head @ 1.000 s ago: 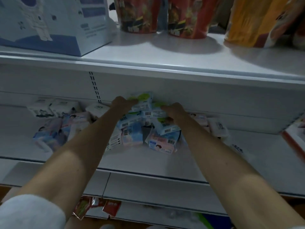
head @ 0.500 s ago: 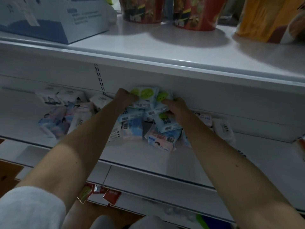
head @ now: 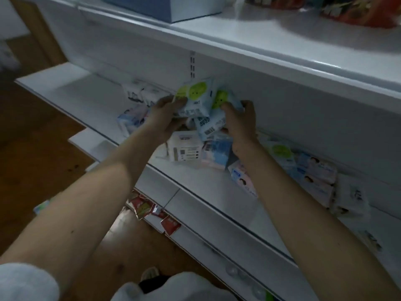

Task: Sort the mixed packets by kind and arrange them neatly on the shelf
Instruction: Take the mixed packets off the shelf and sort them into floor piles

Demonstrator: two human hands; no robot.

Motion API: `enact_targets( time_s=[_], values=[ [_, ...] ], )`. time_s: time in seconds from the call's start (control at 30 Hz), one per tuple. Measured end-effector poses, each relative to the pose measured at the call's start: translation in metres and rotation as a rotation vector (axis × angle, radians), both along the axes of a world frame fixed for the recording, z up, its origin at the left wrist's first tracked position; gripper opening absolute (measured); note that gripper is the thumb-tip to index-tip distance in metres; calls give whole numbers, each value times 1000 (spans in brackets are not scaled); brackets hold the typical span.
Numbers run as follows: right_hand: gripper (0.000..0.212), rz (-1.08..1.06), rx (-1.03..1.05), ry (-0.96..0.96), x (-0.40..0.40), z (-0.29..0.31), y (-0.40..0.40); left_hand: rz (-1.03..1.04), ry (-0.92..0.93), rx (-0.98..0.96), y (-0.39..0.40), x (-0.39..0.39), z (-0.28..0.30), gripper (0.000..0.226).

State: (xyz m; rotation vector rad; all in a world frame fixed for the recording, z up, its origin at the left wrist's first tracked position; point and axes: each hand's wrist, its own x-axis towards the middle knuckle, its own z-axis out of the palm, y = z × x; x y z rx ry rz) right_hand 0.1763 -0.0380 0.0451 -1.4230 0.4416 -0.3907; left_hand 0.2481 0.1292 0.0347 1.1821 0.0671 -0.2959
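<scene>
Both arms outstretched, left hand (head: 167, 114) and right hand (head: 239, 120) raised, fingers curled in a grip.

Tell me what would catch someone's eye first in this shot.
Probably the green-dot packets held up at the centre: the left hand and right hand grip the bunch just above the jumbled pile of packets on the white shelf. Next, red sachets lie on the lower shelf below.
</scene>
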Motion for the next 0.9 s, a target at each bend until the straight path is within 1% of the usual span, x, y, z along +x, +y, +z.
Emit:
enact_targets(
  time_s=[0.07, 0.13, 0.23, 0.3, 0.33, 0.37, 0.4, 0.43, 0.47, 0.5, 0.57, 0.6, 0.67, 0.73, 0.8, 0.9],
  values=[
    [24, 104, 55, 17, 7, -3, 30, 116, 11, -51, 36, -4, -1, 45],
    [26, 200, 140, 58, 12, -8, 64, 182, 15, -72, 77, -12, -2, 52],
    [19, 307, 236, 163, 16, -14, 113, 269, 36, -141, 134, -29, -3, 37],
    [18, 373, 288, 214, 18, -16, 147, 398, 126, -246, 174, -39, -3, 35],
    [14, 404, 301, 236, 18, -18, 165, 450, 162, -283, 196, -46, -3, 34],
    [12, 433, 309, 258, 17, -19, 183, 483, 185, -288, 217, -52, -4, 28],
    [15, 477, 320, 277, 17, -22, 200, 501, 194, -275, 237, -59, -6, 21],
    [26, 535, 341, 297, 17, -25, 220, 515, 197, -234, 258, -67, -9, 15],
    [37, 601, 347, 324, 16, -29, 241, 530, 202, -204, 278, -76, -11, 11],
    [42, 678, 329, 368, 14, -34, 262, 546, 212, -186, 300, -85, -13, 10],
    [41, 826, 284, 452, 6, -42, 306, 563, 238, -205, 346, -103, -20, 14],
    [39, 879, 295, 484, 1, -47, 328, 566, 251, -200, 368, -113, -24, 16],
    [40, 922, 296, 527, -6, -57, 371, 589, 266, -142, 413, -134, -34, 21],
    [40, 944, 239, 513, -9, -65, 415, 653, 272, -80, 456, -153, -48, 27],
    [33, 994, 183, 507, -12, -72, 456, 684, 297, -4, 494, -173, -57, 30],
    [18, 1092, 42, 521, -16, -81, 508, 672, 349, 127, 541, -196, -72, 39]
  ],
)
